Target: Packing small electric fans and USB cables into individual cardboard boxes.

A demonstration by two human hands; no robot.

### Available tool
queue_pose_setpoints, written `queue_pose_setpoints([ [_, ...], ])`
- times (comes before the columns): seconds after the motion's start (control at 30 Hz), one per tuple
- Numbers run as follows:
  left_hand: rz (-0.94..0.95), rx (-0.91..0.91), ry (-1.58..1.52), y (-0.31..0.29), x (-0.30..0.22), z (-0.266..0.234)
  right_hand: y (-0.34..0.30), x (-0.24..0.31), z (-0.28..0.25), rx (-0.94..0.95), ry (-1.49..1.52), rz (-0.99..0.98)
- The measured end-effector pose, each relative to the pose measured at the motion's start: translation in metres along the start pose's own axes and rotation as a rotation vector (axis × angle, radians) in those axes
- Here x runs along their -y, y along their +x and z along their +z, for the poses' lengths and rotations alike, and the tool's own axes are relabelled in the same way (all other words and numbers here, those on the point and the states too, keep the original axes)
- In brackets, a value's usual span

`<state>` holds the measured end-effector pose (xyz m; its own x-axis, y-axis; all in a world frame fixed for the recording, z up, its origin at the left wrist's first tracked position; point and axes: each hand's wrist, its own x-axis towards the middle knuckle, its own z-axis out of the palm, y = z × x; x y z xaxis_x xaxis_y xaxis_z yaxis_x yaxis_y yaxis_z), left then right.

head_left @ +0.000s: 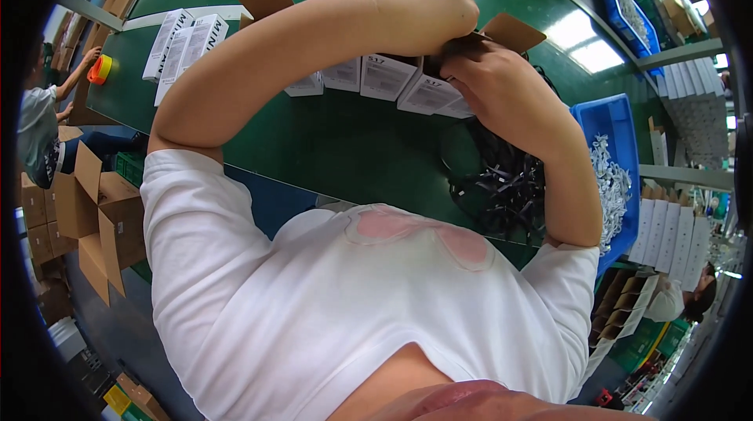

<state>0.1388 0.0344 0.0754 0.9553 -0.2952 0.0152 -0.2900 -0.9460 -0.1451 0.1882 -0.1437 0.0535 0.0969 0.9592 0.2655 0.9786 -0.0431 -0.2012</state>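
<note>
Several white boxes (386, 77) with brown flaps stand side by side in a row on the green table. My left hand (441, 7) is bent over the far side of the row, its fingers hidden behind the back of the hand. Close beside it, my right hand (490, 80) has its fingers curled at the top of the boxes near the right end. A dark gap shows between the two hands, and what the right fingers grip cannot be made out. An open brown flap (514, 32) sticks up just beyond my hands.
A tangle of black cords (506, 185) lies right on the green table (337, 146), beside a blue bin (620, 119) of small white parts. More white boxes (184, 44) and an orange tape roll (100, 69) sit left. An open carton (118, 209) stands left; people are nearby.
</note>
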Motion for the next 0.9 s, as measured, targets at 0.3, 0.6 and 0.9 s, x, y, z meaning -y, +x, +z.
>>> queue_pose_setpoints([
  [0.3, 0.052, 0.009, -0.008, -0.003, 0.0, -0.001, -0.008, 0.01, 0.006, -0.041, -0.173, -0.073],
  [0.6, 0.13, -0.89, -0.16, -0.063, -0.045, 0.007, -0.086, -0.002, -0.007, -0.531, 0.267, 0.218],
  [0.9, -0.004, -0.295, -0.682, -0.059, -0.137, 0.177, -0.169, 0.005, 0.097, -0.161, 0.181, 0.453],
])
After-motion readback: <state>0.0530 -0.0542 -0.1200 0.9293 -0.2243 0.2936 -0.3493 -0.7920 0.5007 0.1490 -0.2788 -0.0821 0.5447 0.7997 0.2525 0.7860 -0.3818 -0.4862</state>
